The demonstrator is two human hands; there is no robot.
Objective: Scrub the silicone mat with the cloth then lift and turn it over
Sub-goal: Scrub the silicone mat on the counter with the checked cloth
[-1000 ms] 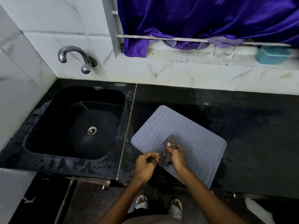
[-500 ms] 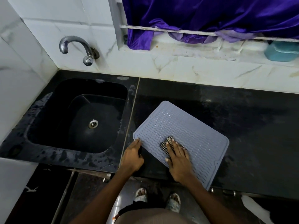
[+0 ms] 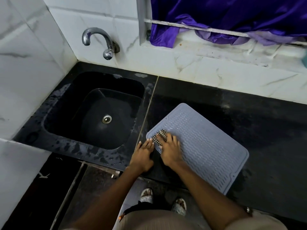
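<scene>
**Scrubbing a silicone mat beside the sink**

Pressing down with flat, straightened fingers, the right hand (image 3: 169, 149) holds a small checked cloth (image 3: 160, 136) against the near-left corner of the grey silicone mat (image 3: 204, 146). The mat lies flat and skewed on the black tabletop (image 3: 249, 117), its wavy ribbed face up, its near-right corner reaching the tabletop's front edge. The left hand (image 3: 142, 155) rests just beside the mat's left corner, fingers extended and touching the tabletop and the mat's rim, gripping nothing; the two hands nearly meet at the cloth.

To the left of the mat, across a thin pale seam in the stone, a black sink (image 3: 93, 112) is sunk into the tabletop, a metal drain (image 3: 106, 119) at its centre and water drops scattered on its rim. A curved chrome tap (image 3: 98, 40) juts from the white marbled wall tiles (image 3: 33, 47) behind the sink. Behind the mat, above a tiled ledge, a purple curtain (image 3: 232, 15) hangs over a white window rail (image 3: 196, 28), its hem bunched on the sill.

Nearer than the mat, below the tabletop's edge, the person's two sandalled feet (image 3: 147, 195) show on the dark floor between the forearms. The right forearm crosses the mat's near edge and hides part of it; the fingers cover much of the cloth.
</scene>
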